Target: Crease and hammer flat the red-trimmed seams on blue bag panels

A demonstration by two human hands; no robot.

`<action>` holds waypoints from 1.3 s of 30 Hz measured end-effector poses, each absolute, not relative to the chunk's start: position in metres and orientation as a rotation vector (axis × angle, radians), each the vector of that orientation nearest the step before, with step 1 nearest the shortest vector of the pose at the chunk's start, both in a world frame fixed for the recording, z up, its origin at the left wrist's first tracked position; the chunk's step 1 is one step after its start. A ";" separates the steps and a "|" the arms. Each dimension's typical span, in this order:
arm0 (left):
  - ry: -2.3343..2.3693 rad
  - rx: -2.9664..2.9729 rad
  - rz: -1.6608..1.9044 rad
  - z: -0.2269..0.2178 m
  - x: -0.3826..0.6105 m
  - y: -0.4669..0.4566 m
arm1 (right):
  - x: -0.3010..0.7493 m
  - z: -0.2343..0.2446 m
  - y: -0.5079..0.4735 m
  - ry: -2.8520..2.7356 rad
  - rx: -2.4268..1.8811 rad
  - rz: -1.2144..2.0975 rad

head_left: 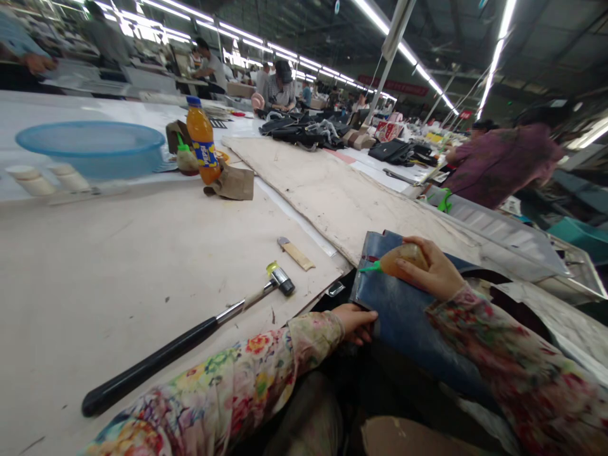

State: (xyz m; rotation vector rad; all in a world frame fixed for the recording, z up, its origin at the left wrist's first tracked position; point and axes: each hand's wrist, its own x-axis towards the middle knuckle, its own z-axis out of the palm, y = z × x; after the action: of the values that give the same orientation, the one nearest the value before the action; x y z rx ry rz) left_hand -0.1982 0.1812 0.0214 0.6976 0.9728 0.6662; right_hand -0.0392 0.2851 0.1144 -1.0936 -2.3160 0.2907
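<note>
My right hand (pixel 437 269) is closed around a squeeze bottle (pixel 394 260) of amber liquid, tilted so its green nozzle points left. The nozzle tip is just over or touching the far left part of a blue leather piece (pixel 403 320); which of the two I cannot tell. My left hand (pixel 355 322) grips the near left edge of that leather, thumb on top and fingers partly hidden below. A mallet (pixel 223 315) with a black handle and a yellow and black head lies on the table to the left. Beyond it rests a small flat wooden-handled tool (pixel 297 253).
A pale sheet covers the table (pixel 118 266). Farther back stand an orange soda bottle (pixel 199 136), a second green-tipped bottle (pixel 186 158), a blue basin (pixel 95 149) and white spools (pixel 31 180). Dark bags (pixel 308 130) lie piled beyond. A person in purple (pixel 508 161) is at right.
</note>
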 end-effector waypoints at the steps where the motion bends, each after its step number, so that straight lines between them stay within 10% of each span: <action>1: 0.975 0.698 0.669 0.022 -0.198 0.181 | -0.039 0.113 0.289 -2.314 -1.085 0.273; 39: 0.939 0.688 0.671 0.021 -0.200 0.181 | -0.054 0.110 0.410 -2.033 -1.591 0.163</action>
State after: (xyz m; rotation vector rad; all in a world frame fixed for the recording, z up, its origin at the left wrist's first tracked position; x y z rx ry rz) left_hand -0.2001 0.1809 0.0207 0.6882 0.9393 0.6707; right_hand -0.0544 0.4097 0.1105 -1.5907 -2.0329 0.1625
